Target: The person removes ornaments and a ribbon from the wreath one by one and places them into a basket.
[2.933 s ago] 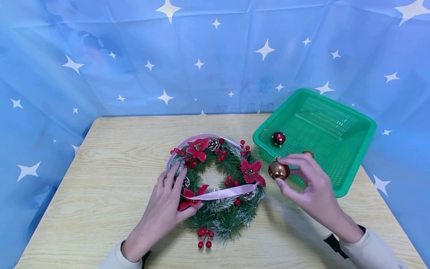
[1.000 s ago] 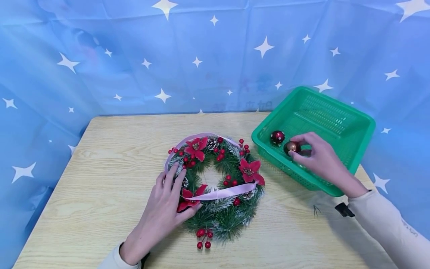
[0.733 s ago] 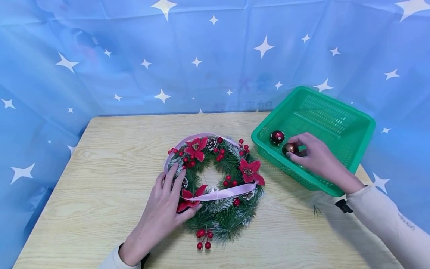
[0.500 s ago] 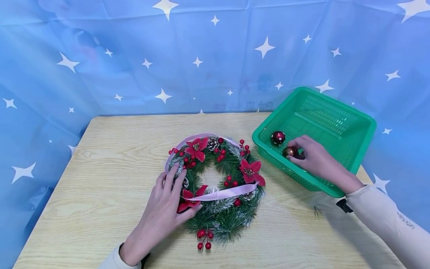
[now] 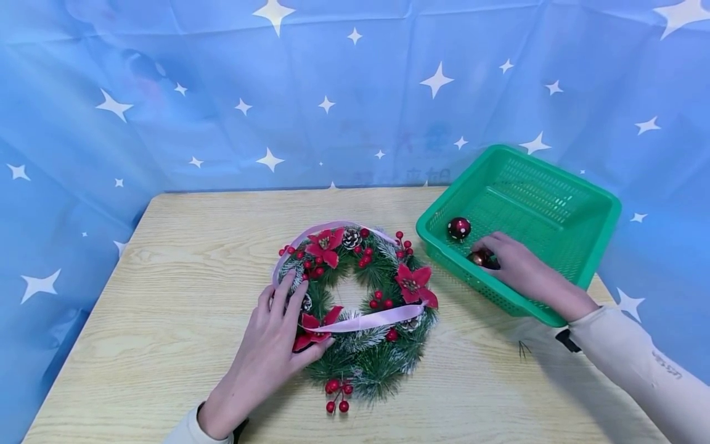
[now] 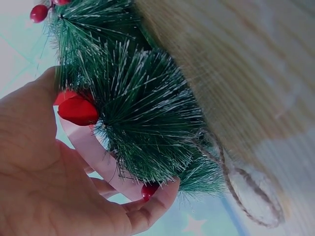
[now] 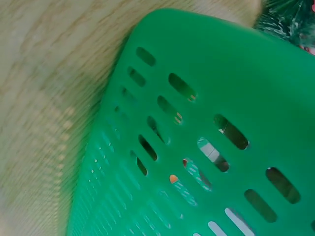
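A green Christmas wreath (image 5: 371, 364) with red poinsettias, berries, pine cones and a pink ribbon (image 5: 371, 319) lies on the table. My left hand (image 5: 272, 333) grips its left side, thumb and fingers spread around the edge. In the left wrist view, the fingers curl by a red berry (image 6: 149, 191) and the ribbon. Down inside the green basket (image 5: 596, 203), my right hand (image 5: 518, 265) holds a copper bauble (image 5: 478, 258), partly hidden by the fingers. A dark red bauble with white dots (image 5: 459, 228) lies beside it. The basket wall blocks my right hand in the right wrist view.
The wooden table (image 5: 194, 253) reaches back to a blue curtain (image 5: 333, 80) with white stars. Small dark needle-like bits (image 5: 524, 349) lie in front of the basket. A twine loop (image 6: 256, 196) hangs from the wreath in the left wrist view.
My right hand has carried the copper bauble from beside the wreath into the basket, then lowered it toward the basket's bottom. My left hand stays on the wreath.
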Demonstrator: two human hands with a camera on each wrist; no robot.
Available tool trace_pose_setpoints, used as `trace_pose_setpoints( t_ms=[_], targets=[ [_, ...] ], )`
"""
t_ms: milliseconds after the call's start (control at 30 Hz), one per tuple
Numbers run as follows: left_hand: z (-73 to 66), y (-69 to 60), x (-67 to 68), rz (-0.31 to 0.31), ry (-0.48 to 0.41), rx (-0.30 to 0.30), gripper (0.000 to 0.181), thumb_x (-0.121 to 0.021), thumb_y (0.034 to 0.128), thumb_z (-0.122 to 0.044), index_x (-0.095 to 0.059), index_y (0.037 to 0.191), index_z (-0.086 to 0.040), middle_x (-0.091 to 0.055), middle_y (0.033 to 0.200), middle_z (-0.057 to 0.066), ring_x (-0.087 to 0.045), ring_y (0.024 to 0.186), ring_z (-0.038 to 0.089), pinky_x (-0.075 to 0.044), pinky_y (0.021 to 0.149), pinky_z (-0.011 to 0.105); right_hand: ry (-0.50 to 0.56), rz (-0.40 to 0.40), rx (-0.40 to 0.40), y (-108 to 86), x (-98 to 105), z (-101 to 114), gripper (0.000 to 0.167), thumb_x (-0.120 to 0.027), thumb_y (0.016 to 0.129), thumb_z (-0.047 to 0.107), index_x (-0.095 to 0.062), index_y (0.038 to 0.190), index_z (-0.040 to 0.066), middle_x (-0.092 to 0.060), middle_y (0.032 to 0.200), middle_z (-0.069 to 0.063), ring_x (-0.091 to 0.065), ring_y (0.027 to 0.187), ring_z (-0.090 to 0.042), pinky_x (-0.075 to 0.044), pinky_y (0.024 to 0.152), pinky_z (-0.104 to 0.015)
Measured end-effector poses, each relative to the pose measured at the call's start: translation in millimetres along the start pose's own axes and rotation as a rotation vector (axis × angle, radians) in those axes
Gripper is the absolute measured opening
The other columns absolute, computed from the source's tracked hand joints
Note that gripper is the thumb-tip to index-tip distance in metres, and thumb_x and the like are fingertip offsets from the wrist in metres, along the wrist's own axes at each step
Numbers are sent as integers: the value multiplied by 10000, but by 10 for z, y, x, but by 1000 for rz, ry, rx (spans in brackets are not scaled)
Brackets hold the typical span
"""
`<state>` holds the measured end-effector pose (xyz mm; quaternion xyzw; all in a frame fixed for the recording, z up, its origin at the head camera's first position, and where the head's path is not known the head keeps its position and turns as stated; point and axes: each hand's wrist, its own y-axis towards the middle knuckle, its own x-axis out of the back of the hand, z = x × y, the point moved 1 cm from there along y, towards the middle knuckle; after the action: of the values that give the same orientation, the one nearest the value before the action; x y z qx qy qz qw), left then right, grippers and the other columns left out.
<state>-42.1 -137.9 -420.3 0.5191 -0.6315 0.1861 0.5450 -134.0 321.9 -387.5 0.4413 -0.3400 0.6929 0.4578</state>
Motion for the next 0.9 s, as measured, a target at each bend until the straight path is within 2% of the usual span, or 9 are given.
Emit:
trace_pose_setpoints(
  t_ms=[200,300,367,500,600,733,833,900],
  targets=[
    [-9,10,-23,10,21,-2,1032,-850,887,-597,-461,1601,38,-354,1685,285,-416,1412,587,-417,1103,710,-9,17,-16,-23,7,5,402,-764,1014,34,-641,1369,-109,-595,1357,-313,-591,1239,-512,-501,999,-678],
    [-13,8,-34,3,33,-7,1028,-849,884,-602,-471,1591,42,-366,1676,291,-429,1400,593,-429,1092,709,-13,-3,-10,-38,13,18,406,-758,1023,57,-635,1375,-105,-585,1356,-313,-589,1231,-509,-503,990,-678],
    [-14,0,-38,-2,38,-8,1027,-847,884,-605,-473,1587,43,-373,1670,294,-432,1398,593,-433,1087,709,-18,-45,-2,-51,17,54,390,-756,1032,79,-640,1361,-95,-583,1334,-304,-606,1192,-486,-524,958,-661],
    [-24,-16,-39,-4,38,0,1033,-846,885,-612,-474,1589,47,-369,1676,291,-411,1429,589,-406,1116,708,-11,-194,15,-131,51,183,342,-735,1048,87,-649,1351,-46,-576,1306,-244,-631,937,-347,-563,794,-535],
    [-36,-24,-45,-4,44,4,1040,-838,888,-620,-474,1591,55,-364,1681,292,-387,1457,587,-380,1144,700,-12,-330,57,-210,73,319,330,-733,1037,68,-661,1353,2,-580,1316,-183,-594,829,-238,-525,700,-411],
    [-61,-27,-56,-17,50,3,1041,-823,895,-628,-475,1590,66,-372,1674,300,-389,1452,594,-374,1151,693,-10,-510,194,-276,36,533,319,-744,997,40,-697,1310,3,-612,1326,-162,-646,1013,-274,-494,754,-289],
    [-83,-29,-63,-30,55,6,1040,-812,902,-635,-473,1590,68,-377,1667,305,-408,1426,603,-389,1135,697,16,-619,317,-322,-50,708,281,-669,1026,130,-720,1255,-24,-647,1309,-173,-637,1162,-314,-459,862,-200],
    [-101,-37,-64,-35,60,12,1036,-811,902,-638,-478,1584,67,-380,1660,309,-420,1410,607,-406,1115,706,46,-667,389,-353,-136,833,319,-615,1061,218,-731,1224,-29,-673,1280,-173,-649,1151,-324,-440,946,-158]
  ],
)
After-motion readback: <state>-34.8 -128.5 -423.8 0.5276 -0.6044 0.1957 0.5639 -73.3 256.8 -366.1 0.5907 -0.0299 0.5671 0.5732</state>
